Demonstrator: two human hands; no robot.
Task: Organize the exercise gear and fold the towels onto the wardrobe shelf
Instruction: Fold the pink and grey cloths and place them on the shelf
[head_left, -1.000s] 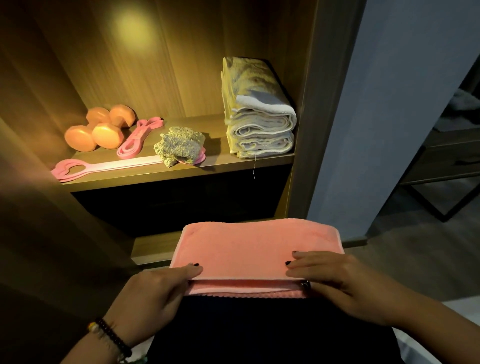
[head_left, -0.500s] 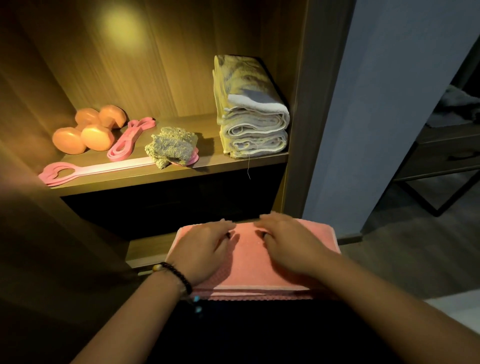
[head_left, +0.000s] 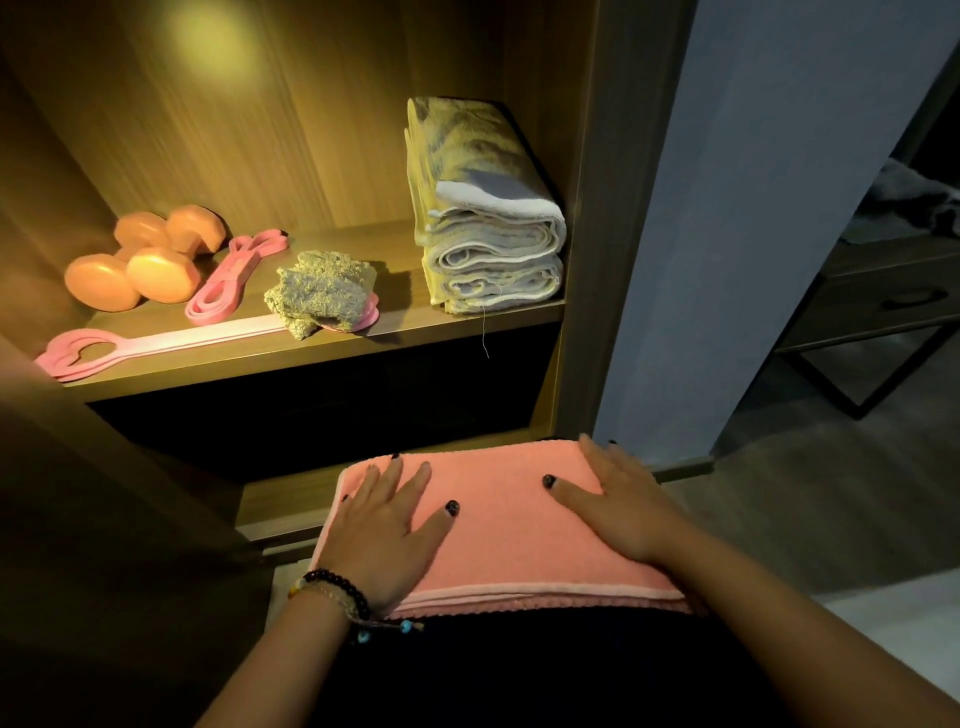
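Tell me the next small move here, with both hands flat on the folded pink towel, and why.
Probably grip the pink towel by its two ends and lift it toward the shelf. It already lies folded, the left hand and right hand rest flat on it, and the white towel stack leaves room on top.

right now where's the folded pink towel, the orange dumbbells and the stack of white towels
folded pink towel (head_left: 498, 525): head view, bare middle of its top
orange dumbbells (head_left: 161, 274): head view, front weight head
stack of white towels (head_left: 496, 249): head view, folded front edge
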